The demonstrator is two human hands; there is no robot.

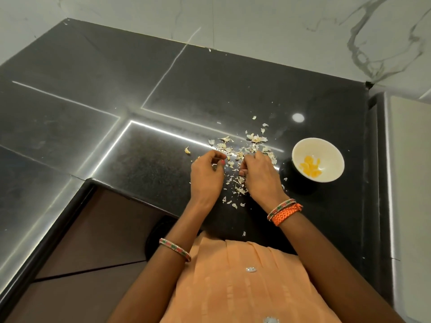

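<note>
Though left hand [207,176], right hand [260,177] curled, contents unclear: white bowl [303,149], yellow cloves [311,170].

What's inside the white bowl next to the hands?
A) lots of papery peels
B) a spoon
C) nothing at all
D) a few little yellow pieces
D: the white bowl holds a small cluster of yellow pieces at its bottom. There is no spoon in it, and the papery peels lie on the black counter around the hands instead.
</note>
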